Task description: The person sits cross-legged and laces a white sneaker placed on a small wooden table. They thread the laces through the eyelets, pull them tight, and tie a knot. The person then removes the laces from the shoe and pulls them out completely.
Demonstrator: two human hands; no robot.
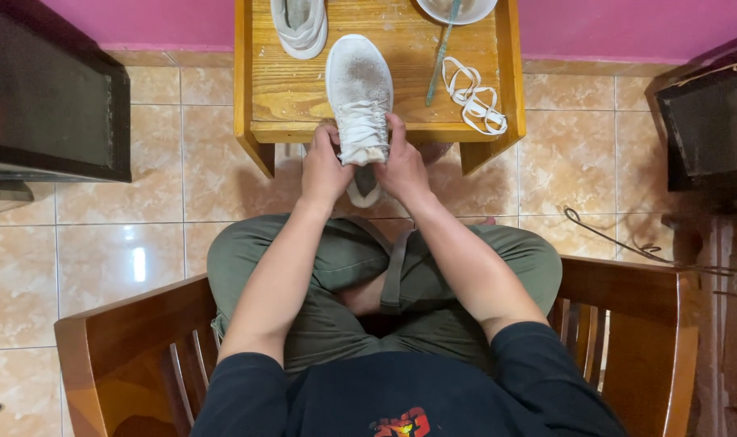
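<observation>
A dirty white sneaker (358, 85) lies toe-away on the small wooden table (279, 89), its heel end hanging over the near edge. My left hand (324, 166) grips the shoe's left side at the lacing area. My right hand (402, 166) grips the right side, fingers at the laces. A loose white shoelace (473, 99) lies on the table to the right. A second white sneaker (300, 24) rests at the table's far left.
A white bowl (457, 8) with a teal brush (439, 57) leaning out of it sits at the far right of the table. I sit cross-legged in a wooden chair (133, 348). Dark furniture (53, 97) stands left and right on the tiled floor.
</observation>
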